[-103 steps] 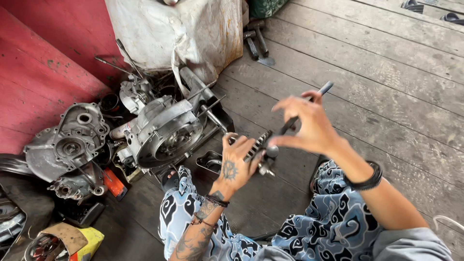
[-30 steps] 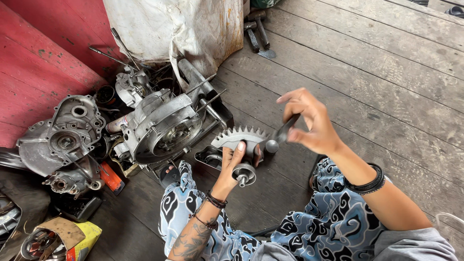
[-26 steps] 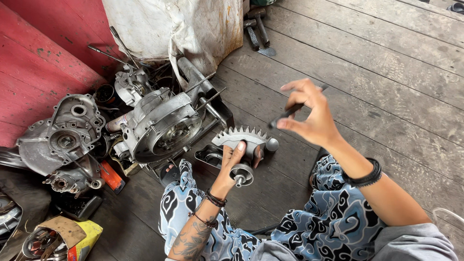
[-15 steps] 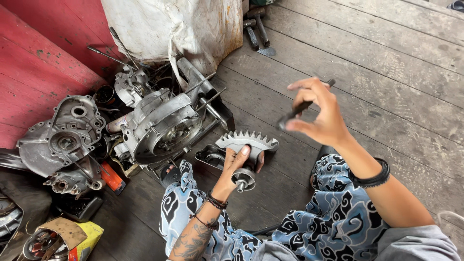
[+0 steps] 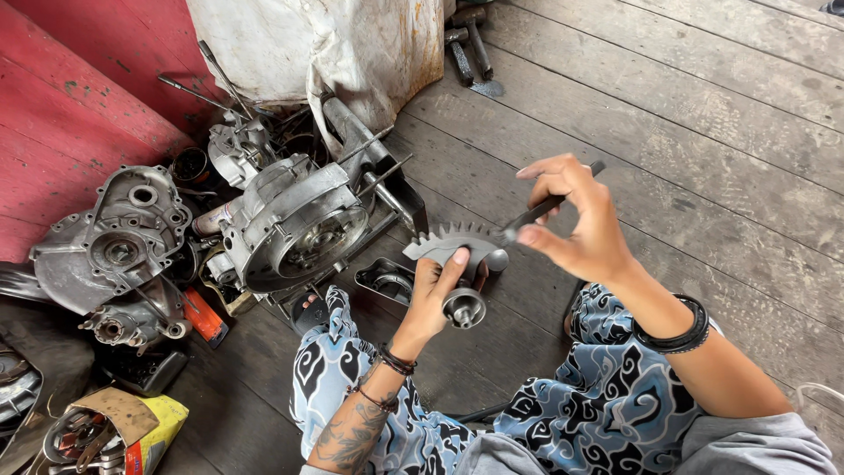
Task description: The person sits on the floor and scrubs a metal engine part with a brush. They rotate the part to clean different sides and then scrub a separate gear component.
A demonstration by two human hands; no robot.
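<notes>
My left hand [image 5: 435, 295] grips a grey toothed sector gear [image 5: 450, 242] by its hub, with the short round shaft [image 5: 463, 308] pointing toward me. My right hand [image 5: 576, 220] pinches a thin dark metal rod [image 5: 549, 204] between thumb and fingers. The rod's lower tip sits at the gear's right end, beside a small round knob [image 5: 498, 259]. Both hands are held above my lap over the wooden floor.
A silver engine case [image 5: 294, 224] lies on the wooden floor [image 5: 668, 132] left of my hands, with a crankcase cover [image 5: 119, 233] and loose parts further left. A small black tray [image 5: 387, 280] sits under the gear. A dirty white sack [image 5: 325, 44] and a hammer [image 5: 466, 53] lie behind. A red wall [image 5: 61, 114] stands at left.
My left hand turned the gear from edge-on to teeth up. My right hand lifted the rod away from the gear, then brought its tip back down to the gear's right end.
</notes>
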